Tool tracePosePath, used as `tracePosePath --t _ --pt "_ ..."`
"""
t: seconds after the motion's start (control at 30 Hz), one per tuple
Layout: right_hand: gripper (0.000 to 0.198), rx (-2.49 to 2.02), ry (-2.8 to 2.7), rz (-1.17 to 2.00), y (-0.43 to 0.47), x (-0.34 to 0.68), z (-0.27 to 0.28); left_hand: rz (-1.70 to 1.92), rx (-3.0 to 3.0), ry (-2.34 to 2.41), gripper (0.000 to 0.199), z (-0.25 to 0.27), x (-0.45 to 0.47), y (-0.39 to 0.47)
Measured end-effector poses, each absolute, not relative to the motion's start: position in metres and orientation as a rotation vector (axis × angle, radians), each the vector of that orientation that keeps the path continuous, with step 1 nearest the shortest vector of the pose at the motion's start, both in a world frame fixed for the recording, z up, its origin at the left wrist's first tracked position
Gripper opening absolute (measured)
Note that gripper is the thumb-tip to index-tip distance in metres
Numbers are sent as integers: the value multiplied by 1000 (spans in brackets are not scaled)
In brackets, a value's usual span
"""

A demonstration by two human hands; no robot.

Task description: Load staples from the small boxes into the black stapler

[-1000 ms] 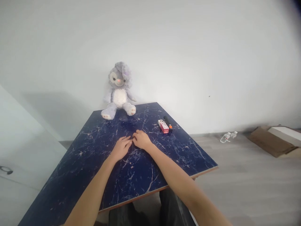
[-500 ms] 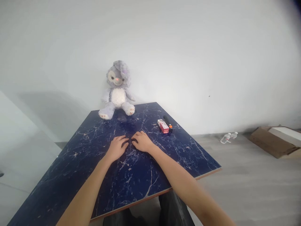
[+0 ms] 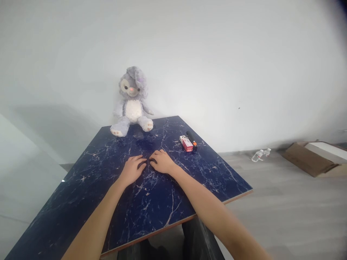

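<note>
Both palms face down on a dark blue marbled table (image 3: 151,202). My left hand (image 3: 132,169) rests there with its fingers stretched toward the middle and holds nothing. Close beside it lies my right hand (image 3: 162,161), also empty, its fingers loosely apart; a small gap separates the two. Beyond my right hand, to the right, is a small red and white box (image 3: 186,143). Against that box lies a black cylindrical object (image 3: 190,136) with an orange part; its kind I cannot make out. A grey plush rabbit (image 3: 133,108) sits at the table's far edge.
A pale wall (image 3: 203,72) stands right behind the table. On the grey floor to the right are clear plastic bottles (image 3: 258,155) and an open cardboard box (image 3: 309,159). A white surface (image 3: 21,173) rises along the left side.
The whole view has shifted slightly, so everything appears a little farther left and up. Both hands stay in place on the table, and no object has moved.
</note>
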State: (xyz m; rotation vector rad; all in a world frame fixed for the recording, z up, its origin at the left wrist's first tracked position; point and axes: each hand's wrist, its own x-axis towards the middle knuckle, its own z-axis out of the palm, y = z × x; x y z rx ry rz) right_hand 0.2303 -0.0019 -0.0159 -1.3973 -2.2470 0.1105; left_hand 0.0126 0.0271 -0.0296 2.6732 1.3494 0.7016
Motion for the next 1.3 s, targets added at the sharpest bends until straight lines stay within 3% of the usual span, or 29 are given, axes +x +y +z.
tracePosePath --t 0.37,0.53,0.73,1.0,1.13,1.3 --pt "22 -1390 -2255 72 2 230 -19 743 2652 1331 37 -27 14 26" --pt "33 -1424 -2221 48 4 229 -20 1004 2557 1333 37 -20 16 26" --pt "45 -1360 -2208 86 3 229 -15 1055 2504 1312 40 -8 21 19" --pt "27 -1316 -2133 148 3 222 -17 1069 2379 1382 44 -4 17 15" --pt "31 -1350 -1968 -75 1 237 3 933 2403 1281 45 -7 16 14" --pt "47 -1755 -1113 -424 -3 305 26 926 2372 1294 47 -8 16 16"
